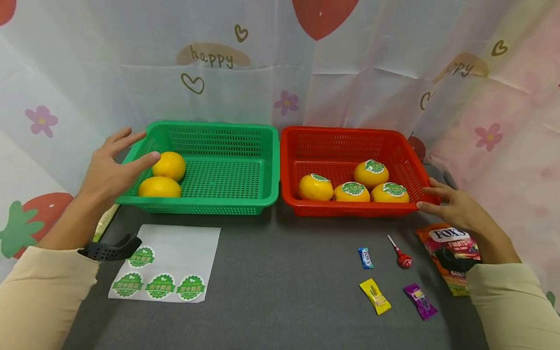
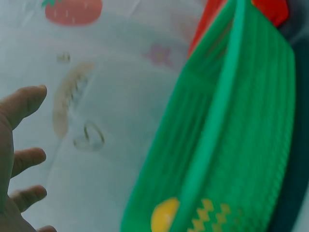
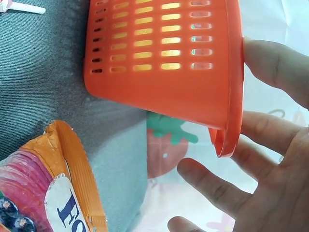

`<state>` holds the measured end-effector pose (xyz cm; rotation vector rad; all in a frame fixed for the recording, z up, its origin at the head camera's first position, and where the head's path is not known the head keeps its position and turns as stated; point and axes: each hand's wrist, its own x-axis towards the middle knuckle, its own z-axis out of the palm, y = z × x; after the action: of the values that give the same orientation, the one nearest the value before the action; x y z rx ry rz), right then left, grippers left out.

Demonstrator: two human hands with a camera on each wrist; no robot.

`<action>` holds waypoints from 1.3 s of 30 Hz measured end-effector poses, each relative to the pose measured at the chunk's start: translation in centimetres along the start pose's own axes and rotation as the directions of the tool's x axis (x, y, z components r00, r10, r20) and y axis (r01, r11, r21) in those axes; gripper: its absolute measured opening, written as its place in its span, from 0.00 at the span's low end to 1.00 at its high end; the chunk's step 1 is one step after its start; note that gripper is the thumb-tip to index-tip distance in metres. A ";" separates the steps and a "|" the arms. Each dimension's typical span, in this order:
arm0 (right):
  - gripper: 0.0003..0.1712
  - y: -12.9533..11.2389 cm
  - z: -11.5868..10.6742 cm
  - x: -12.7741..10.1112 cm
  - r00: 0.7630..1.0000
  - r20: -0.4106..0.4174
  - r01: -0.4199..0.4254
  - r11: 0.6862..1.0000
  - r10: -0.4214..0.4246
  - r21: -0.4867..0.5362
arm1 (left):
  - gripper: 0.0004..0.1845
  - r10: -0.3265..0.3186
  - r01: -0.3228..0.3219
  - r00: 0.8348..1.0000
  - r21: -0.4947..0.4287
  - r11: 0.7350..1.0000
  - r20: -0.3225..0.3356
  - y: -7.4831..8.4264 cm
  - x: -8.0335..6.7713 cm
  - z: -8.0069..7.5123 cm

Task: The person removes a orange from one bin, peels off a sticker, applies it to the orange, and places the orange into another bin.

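My left hand [image 1: 109, 170] hovers with spread fingers over the left side of the green basket [image 1: 218, 201]. In the left wrist view its fingers stand apart, holding nothing. Inside that basket lie two oranges [image 1: 169, 166], [image 1: 159, 187] with no stickers showing. At the right front corner of the red basket [image 1: 302, 209] is my right hand [image 1: 463, 211]. Its fingers are extended and parted, with the thumb and fingertips right at the basket's rim in the right wrist view. Several oranges [image 1: 315, 188] bearing green round stickers [image 1: 375, 166] sit in the red basket.
In front of the green basket lies a white sheet [image 1: 188, 248] with several green stickers [image 1: 160, 287]. On the right are a lollipop [image 1: 403, 259], blue [image 1: 365, 258], yellow [image 1: 375, 296] and purple [image 1: 420, 301] wrapped candies, and a FOX'S candy bag [image 1: 450, 243]. A printed curtain [image 1: 280, 48] hangs behind.
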<state>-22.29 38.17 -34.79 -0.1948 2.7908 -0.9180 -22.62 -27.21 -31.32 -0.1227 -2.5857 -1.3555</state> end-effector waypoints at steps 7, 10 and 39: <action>0.42 0.1 -0.1 0.0 1.000 0.001 -0.005 1.000 0.005 -0.005 | 0.38 -0.091 0.091 0.995 -0.023 0.996 0.027 -4.8 -0.3 -1.2; 0.42 0.3 0.0 -0.1 1.000 -0.003 -0.005 1.000 0.004 -0.010 | 0.39 -0.123 0.124 0.991 -0.034 0.992 0.046 -6.4 -0.1 -1.2; 0.45 -9.1 -6.2 -2.0 0.999 0.001 0.045 0.979 -0.046 -0.197 | 0.35 0.012 -0.009 1.000 0.156 0.988 -0.014 -11.1 -2.0 -0.6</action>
<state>-21.20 34.86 -24.16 -0.2877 2.8899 -0.6499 -22.51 -34.01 -40.37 -0.0997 -2.6623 -1.1402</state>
